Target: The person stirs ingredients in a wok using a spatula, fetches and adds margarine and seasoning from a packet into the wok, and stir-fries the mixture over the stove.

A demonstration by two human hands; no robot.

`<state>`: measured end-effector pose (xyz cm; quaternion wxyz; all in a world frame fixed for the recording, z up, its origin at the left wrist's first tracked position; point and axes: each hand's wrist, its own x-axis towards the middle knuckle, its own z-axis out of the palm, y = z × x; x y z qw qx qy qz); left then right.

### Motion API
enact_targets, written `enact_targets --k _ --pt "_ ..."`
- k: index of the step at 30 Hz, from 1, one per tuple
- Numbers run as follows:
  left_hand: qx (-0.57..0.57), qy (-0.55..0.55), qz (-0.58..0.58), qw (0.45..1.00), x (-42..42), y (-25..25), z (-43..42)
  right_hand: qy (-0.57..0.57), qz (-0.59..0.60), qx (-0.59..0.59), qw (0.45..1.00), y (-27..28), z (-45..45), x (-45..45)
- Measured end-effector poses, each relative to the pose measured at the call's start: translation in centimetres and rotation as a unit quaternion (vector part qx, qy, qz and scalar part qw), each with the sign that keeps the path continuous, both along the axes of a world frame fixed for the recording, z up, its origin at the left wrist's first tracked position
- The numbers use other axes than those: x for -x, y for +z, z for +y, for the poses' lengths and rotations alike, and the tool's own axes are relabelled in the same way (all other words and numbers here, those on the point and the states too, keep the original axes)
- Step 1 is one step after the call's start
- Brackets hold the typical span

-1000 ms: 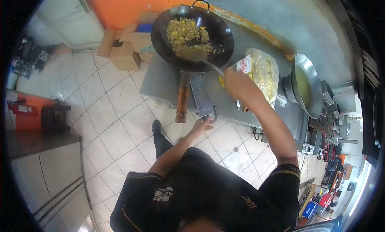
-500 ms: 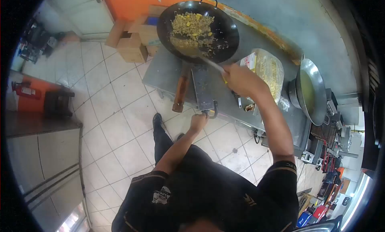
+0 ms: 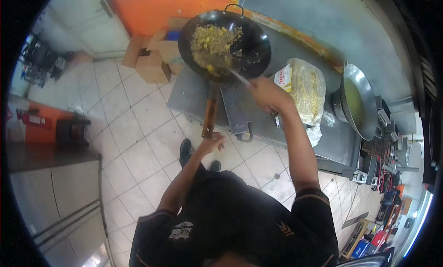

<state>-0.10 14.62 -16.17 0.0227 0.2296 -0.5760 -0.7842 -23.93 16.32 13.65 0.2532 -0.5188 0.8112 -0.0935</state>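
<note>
A black wok (image 3: 256, 52) stands on the metal counter with fried rice and yellow egg pieces (image 3: 213, 44) in it. My right hand (image 3: 270, 95) is closed around the metal handle of a cooking spatula (image 3: 239, 76), whose blurred head is down in the rice at the wok's near side. Toward me sticks out the wok's wooden handle (image 3: 210, 117). My left hand (image 3: 213, 143) is just at the end of this handle, fingers apart; whether it touches the wood is hard to tell. Beside the handle lies a dark rectangular metal piece (image 3: 235, 112) with a looped handle.
A large clear bag of yellow noodles (image 3: 307, 89) rests on the counter (image 3: 334, 140), right of my right hand. Farther right stands a wide metal pan (image 3: 357, 100) with yellowish liquid. Cardboard boxes (image 3: 152, 66) are left of the wok, over a tiled floor (image 3: 147, 124).
My left hand has let go of the metal piece's looped handle and moved left to the end of the wok handle. The spatula has shifted in the rice, which is heaped differently.
</note>
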Motion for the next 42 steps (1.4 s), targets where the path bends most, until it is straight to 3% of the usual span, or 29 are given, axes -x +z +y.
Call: enact_targets --k 1,2,3,5,6,7,8,9,11,12,14,16,19,22,24,28,29,30,32,34,36,39,41,42 --pt "-0.087 0.018 0.062 0.994 -1.6 1.4 -1.8 -0.119 -0.077 -0.022 0.99 3.4 1.9 -1.8" --pt "-0.176 0.033 0.122 0.976 -2.5 4.4 -3.3 -0.108 -0.056 0.021 0.992 3.1 2.4 -2.2" --pt "-0.279 0.049 0.106 0.953 -2.5 8.4 -4.0 -0.101 -0.035 0.061 0.992 1.9 3.0 -2.3" --pt "-0.469 0.059 0.062 0.879 -1.3 16.4 -5.7 0.024 0.222 0.151 0.963 -3.1 2.6 -0.6" --pt "-0.489 0.077 0.068 0.866 -0.5 18.4 -6.3 0.138 0.438 0.171 0.872 -7.2 0.4 0.8" --pt "-0.509 0.089 0.067 0.853 -0.2 20.0 -6.4 0.002 0.254 0.126 0.959 -10.2 -3.6 1.3" --pt "-0.529 0.094 0.061 0.841 0.2 20.7 -6.6 -0.112 0.099 0.148 0.978 -4.6 -6.2 -1.9" --pt "-0.519 0.044 0.025 0.853 0.7 18.5 -7.3 -0.13 0.023 0.15 0.98 -6.2 -8.9 -2.1" --pt "-0.52 -0.05 0.001 0.853 1.2 15.1 -9.0 -0.012 0.291 0.191 0.937 -7.3 -11.3 -4.9" --pt "-0.535 -0.087 0.014 0.84 1.7 14.8 -9.1 -0.069 0.197 0.123 0.97 -6.9 -12.4 -5.0" --pt "-0.5 -0.064 -0.016 0.864 1.7 15.1 -9.2 -0.141 0.051 -0.039 0.988 2.5 -10.0 -7.1" --pt "-0.469 -0.046 -0.031 0.881 1.9 16.2 -9.3 -0.176 0.103 0.065 0.977 1.6 -6.5 -9.5" --pt "-0.452 -0.061 -0.038 0.889 1.5 16.9 -9.6 -0.355 0.103 0.011 0.929 -3.3 -7.8 -12.1" --pt "-0.498 -0.077 -0.038 0.863 1.6 16.0 -10.0 -0.222 0.171 0.06 0.958 -7.7 -10.2 -6.8" --pt "-0.499 -0.092 -0.029 0.861 1.3 16.2 -9.9 -0.325 0.056 0.029 0.944 -4.2 -12.3 -5.1" --pt "-0.507 -0.104 -0.027 0.855 1.1 16.0 -10.4 -0.24 0.074 -0.103 0.963 6.1 -7.4 -14.2" --pt "-0.509 -0.087 -0.037 0.855 1.1 16.8 -10.1 -0.215 0.061 -0.172 0.959 7.0 -7.0 -15.4" --pt "-0.508 -0.116 -0.02 0.853 1.6 15.3 -10.3 -0.318 0.104 -0.183 0.925 2.7 -7.8 -14.6" --pt "-0.5 -0.107 -0.023 0.859 1.2 15.0 -10.6 -0.319 0.14 -0.171 0.922 4.3 -7.3 -13.8" --pt "-0.51 -0.074 -0.055 0.855 0.8 15.7 -10.6 -0.311 0.188 -0.055 0.93 -1.6 -9.8 -8.9" --pt "-0.504 -0.07 -0.064 0.859 1.1 16.2 -10.8 -0.326 0.095 0.026 0.94 -1.7 -12.1 -6.7" --pt "-0.463 -0.059 -0.078 0.881 0.2 17.2 -12.1 -0.096 0.173 -0.038 0.979 1.9 -10.6 -9.4" --pt "-0.453 -0.071 -0.088 0.884 -0.1 16.7 -13.4 -0.003 0.227 0.057 0.972 3.2 -6.5 -10.9" --pt "-0.449 -0.076 -0.088 0.886 -0.3 16.3 -14.2 -0.05 0.196 -0.059 0.978 7.2 -6.9 -13.2"
